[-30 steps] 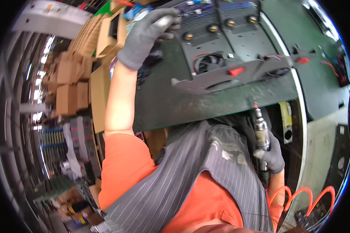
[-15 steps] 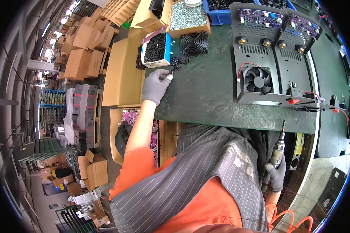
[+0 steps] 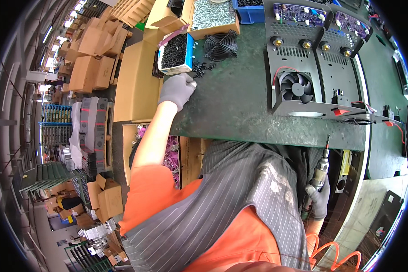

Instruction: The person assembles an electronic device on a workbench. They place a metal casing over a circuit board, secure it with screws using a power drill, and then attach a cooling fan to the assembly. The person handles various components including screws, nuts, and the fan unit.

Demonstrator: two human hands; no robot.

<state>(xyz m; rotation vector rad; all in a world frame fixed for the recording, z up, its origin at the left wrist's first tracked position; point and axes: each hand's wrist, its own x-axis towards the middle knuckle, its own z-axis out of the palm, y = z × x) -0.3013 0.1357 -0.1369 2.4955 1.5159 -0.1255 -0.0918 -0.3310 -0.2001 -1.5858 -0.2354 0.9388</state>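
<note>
My left hand (image 3: 177,92), in a grey glove, rests over the left part of the green worktop (image 3: 231,99). Its fingers are curled closed; whatever they may hold is hidden. Just beyond the fingertips lies a small loose pile of black screws (image 3: 202,69). A white-and-blue box full of black screws (image 3: 177,51) stands behind that hand. Low on the right, in front of the worktop's edge, my gloved right hand (image 3: 319,200) is wrapped round a power screwdriver (image 3: 321,174), its bit pointing up and away from me.
A black fan guard (image 3: 221,46) lies beside the screw box. Metal chassis panels (image 3: 299,68) with a black fan (image 3: 297,87) and circuit boards (image 3: 299,14) occupy the right side. Behind are a carton of silvery screws (image 3: 214,18) and a blue bin (image 3: 249,12). An orange coiled hose (image 3: 333,256) hangs lower right.
The fingers of my left hand have curled in more beside the loose screws. The whole view has shifted slightly. My right hand keeps its hold on the power screwdriver.
</note>
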